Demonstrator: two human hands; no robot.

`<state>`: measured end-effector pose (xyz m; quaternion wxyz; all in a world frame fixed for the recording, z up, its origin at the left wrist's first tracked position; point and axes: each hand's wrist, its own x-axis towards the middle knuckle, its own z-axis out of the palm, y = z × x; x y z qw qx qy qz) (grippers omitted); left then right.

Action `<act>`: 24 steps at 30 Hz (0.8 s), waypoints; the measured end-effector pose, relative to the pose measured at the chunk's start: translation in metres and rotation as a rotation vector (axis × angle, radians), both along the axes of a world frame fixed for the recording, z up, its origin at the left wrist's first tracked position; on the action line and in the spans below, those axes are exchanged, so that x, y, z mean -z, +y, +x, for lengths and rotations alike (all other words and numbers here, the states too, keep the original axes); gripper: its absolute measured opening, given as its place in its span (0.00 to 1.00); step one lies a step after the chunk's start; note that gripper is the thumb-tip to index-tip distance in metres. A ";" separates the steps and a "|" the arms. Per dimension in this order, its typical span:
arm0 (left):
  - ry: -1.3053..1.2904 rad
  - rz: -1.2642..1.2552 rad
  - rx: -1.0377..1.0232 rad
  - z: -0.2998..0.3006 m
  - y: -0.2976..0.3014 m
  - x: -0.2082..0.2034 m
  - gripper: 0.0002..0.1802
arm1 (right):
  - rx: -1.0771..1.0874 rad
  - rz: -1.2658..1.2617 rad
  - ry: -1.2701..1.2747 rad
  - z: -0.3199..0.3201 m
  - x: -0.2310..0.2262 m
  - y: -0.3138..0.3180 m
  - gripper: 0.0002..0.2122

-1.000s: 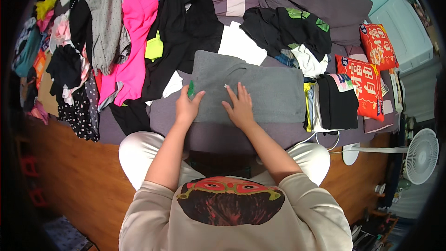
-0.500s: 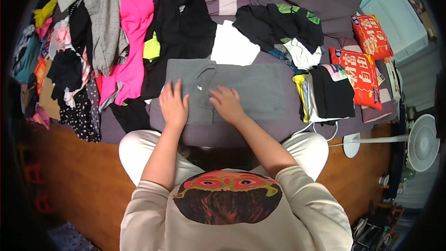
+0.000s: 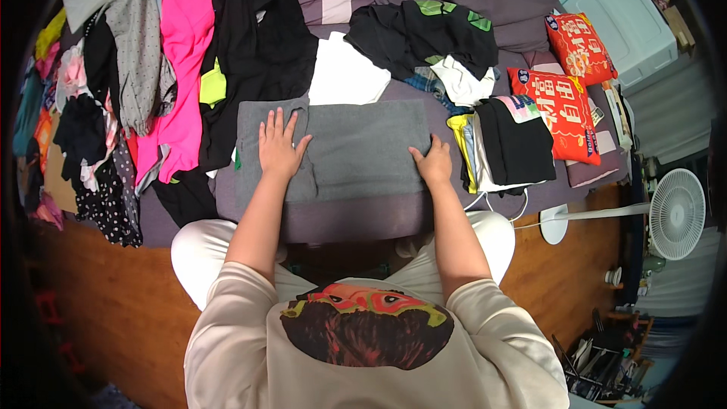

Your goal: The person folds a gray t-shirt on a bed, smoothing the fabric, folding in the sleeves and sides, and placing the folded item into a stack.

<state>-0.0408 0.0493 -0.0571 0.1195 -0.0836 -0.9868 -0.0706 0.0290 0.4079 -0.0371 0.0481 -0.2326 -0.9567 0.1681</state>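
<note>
A grey shirt (image 3: 371,144) lies folded into a flat, wide rectangle on the sofa seat in front of me. My left hand (image 3: 280,148) rests flat on its left part, fingers spread. At the shirt's right edge is my right hand (image 3: 433,162), thumb apart from the fingers and touching the edge or just beside it. Neither hand grips anything. The collar of the shirt is out of sight.
Loose clothes, among them a bright pink garment (image 3: 185,45), heap up on the left. A folded pile topped by a black garment (image 3: 515,140) stands right, beside red cushion-like packages (image 3: 556,113). Behind lie a white cloth (image 3: 344,72) and a black garment (image 3: 432,34). A white fan (image 3: 676,214) stands far right.
The grey shirt's collar and label have gone out of sight under a fold. My right hand has moved from the middle to the right edge; my left lies flat. The view has shifted slightly.
</note>
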 end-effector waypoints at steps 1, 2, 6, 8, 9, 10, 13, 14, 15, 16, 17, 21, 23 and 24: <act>-0.003 -0.005 -0.003 -0.006 0.000 -0.001 0.37 | 0.017 -0.023 -0.047 -0.002 -0.004 -0.003 0.41; -0.026 -0.034 -0.045 -0.011 0.002 -0.002 0.37 | 0.012 -0.028 -0.050 -0.003 -0.010 -0.004 0.41; -0.110 -0.087 -0.100 -0.025 0.002 -0.007 0.39 | 0.014 -0.169 -0.197 -0.006 -0.017 0.002 0.41; -0.156 -0.098 -0.086 -0.027 0.004 -0.009 0.41 | -0.072 -0.326 -0.167 -0.009 -0.008 0.014 0.41; -0.155 -0.102 -0.093 -0.027 0.003 -0.010 0.41 | -0.079 -0.330 -0.167 -0.010 0.002 0.017 0.41; -0.174 -0.059 -0.079 -0.027 0.003 -0.011 0.41 | -0.106 -0.573 -0.094 -0.011 0.003 0.014 0.41; -0.194 0.097 -0.055 -0.028 -0.005 -0.015 0.37 | -0.190 -0.771 -0.008 -0.016 -0.007 -0.006 0.40; -0.222 0.279 -0.025 -0.026 -0.008 -0.023 0.35 | -0.236 -0.725 0.005 -0.015 -0.022 -0.022 0.40; -0.248 0.461 0.006 -0.024 -0.012 -0.031 0.33 | -0.243 -0.731 0.001 -0.015 -0.044 -0.043 0.40; -0.204 0.493 0.011 -0.019 -0.014 -0.038 0.28 | -0.288 -0.595 -0.100 -0.014 -0.072 -0.068 0.40; -0.204 0.491 0.010 -0.015 -0.020 -0.042 0.28 | -0.329 -0.456 -0.197 -0.013 -0.091 -0.093 0.40; -0.189 0.634 0.154 0.017 -0.044 -0.043 0.22 | -0.502 -0.320 -0.192 -0.017 -0.073 -0.175 0.39; -0.261 0.613 0.147 0.035 -0.044 -0.044 0.22 | -0.577 -0.226 -0.269 -0.016 -0.040 -0.198 0.40; -0.286 0.647 0.117 0.043 -0.042 -0.047 0.22 | -0.642 -0.128 -0.348 -0.015 -0.026 -0.204 0.42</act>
